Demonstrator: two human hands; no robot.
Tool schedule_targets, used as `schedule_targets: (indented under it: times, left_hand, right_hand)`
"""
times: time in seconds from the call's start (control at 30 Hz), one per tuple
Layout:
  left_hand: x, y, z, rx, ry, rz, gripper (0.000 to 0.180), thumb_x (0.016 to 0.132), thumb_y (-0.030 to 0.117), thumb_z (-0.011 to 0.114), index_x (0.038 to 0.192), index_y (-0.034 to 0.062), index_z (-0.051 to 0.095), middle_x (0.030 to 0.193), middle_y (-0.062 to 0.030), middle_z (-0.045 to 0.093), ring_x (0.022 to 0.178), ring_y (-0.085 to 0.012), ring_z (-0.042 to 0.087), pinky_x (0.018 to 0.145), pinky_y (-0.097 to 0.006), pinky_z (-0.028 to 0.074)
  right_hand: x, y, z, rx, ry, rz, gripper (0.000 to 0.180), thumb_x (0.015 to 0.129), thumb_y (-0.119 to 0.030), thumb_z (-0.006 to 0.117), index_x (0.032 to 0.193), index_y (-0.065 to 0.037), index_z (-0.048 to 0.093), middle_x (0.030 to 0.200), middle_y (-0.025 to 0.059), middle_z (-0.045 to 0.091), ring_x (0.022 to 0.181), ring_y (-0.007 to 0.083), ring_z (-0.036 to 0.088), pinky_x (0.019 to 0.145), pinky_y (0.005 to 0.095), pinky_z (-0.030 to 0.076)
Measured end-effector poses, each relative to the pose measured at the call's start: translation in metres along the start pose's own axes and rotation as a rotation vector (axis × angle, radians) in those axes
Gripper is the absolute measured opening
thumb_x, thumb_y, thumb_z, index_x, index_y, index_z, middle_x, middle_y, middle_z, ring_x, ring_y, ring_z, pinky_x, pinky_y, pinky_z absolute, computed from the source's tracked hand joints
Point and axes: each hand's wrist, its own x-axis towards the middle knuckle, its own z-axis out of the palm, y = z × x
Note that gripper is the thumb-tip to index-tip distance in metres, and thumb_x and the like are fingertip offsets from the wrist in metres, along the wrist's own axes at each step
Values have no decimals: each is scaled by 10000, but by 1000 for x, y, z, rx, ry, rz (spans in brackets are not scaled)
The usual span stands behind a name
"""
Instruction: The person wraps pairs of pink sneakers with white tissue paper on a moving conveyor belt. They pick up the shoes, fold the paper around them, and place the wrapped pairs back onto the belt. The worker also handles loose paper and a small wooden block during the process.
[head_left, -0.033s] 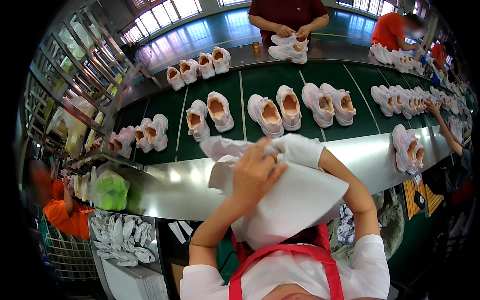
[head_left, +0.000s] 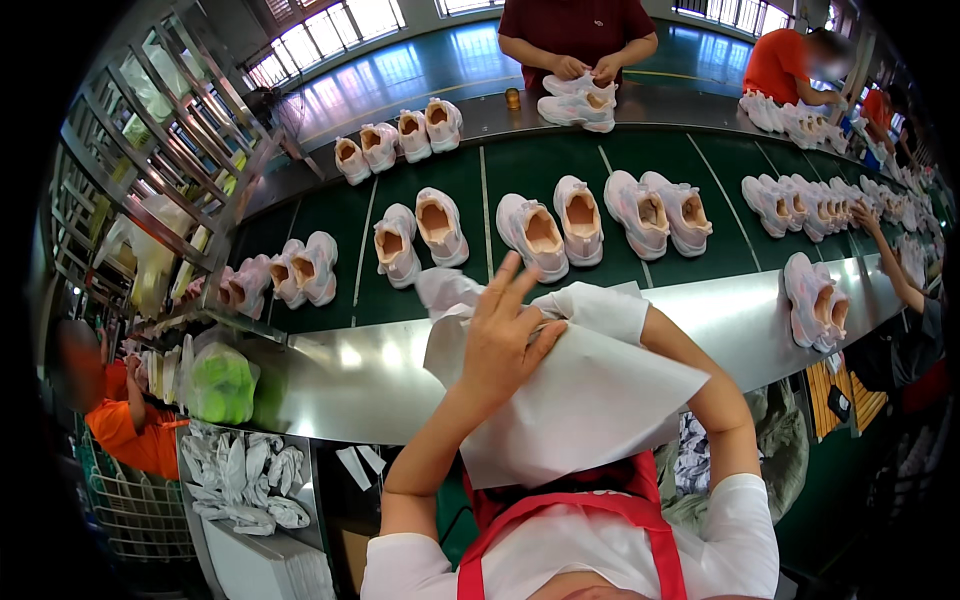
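White sheets of thin paper hang in front of my chest, the upper part folded and crumpled. My left hand lies against the crumpled part, its index and middle fingers stretched out and apart, the thumb pointing right across the paper. My right forearm reaches in from the right, and the hand at its end is covered by a white paper fold, so its fingers are hidden. Just beyond the paper, a pair of white-pink sneakers stands on the green conveyor belt.
More sneaker pairs line the belt. A steel ledge runs along its near side, with two shoes at the right. Crumpled paper wads fill a bin at lower left. Across the belt, a person handles shoes.
My left hand's fingers have spread and its index finger has straightened upward. The crumpled top of the paper has shifted slightly, and the sheet's right corner has swung a little to the right.
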Motion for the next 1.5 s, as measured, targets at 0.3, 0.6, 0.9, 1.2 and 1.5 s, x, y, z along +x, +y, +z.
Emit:
schedule_targets:
  times: [0.3,0.6,0.9,1.2,1.5]
  left_hand:
    - [-3,-17,-2,-157,66,-344,223,855,242,646,791,56,541,587,-126,557,508,-298,556,484,-379,423]
    - [2,-4,-10,-118,271,-389,433,837,133,654,1224,31,490,772,-47,530,684,-140,539,507,-297,442]
    - [8,-3,-1,-1274,461,-739,500,850,45,617,1280,-7,367,828,2,522,738,-28,487,681,-147,386]
    - [-34,19,28,-290,35,-468,1116,572,353,864,1420,26,216,1449,-203,292,1340,-345,307,1087,-445,244]
    - [-48,-11,39,-546,-138,-630,582,593,312,842,1022,64,538,833,-117,636,792,-310,628,700,-350,500]
  right_hand:
    - [-18,-13,-25,224,139,28,286,852,-149,586,1103,-15,617,949,109,652,912,179,602,822,295,459]
    - [-56,7,32,-269,977,-143,748,782,-336,702,1379,-32,370,1327,143,478,1235,285,459,1010,340,363]
    - [3,-30,71,614,564,-190,1031,594,-480,830,1383,-27,344,1291,144,488,1183,234,484,975,327,384]
    - [-7,-13,52,199,1001,-16,609,621,-305,857,1069,-29,551,906,87,640,834,172,617,733,301,499]
    - [-16,-15,59,639,880,125,467,707,-232,789,1055,-17,565,919,52,629,830,142,589,736,264,485]
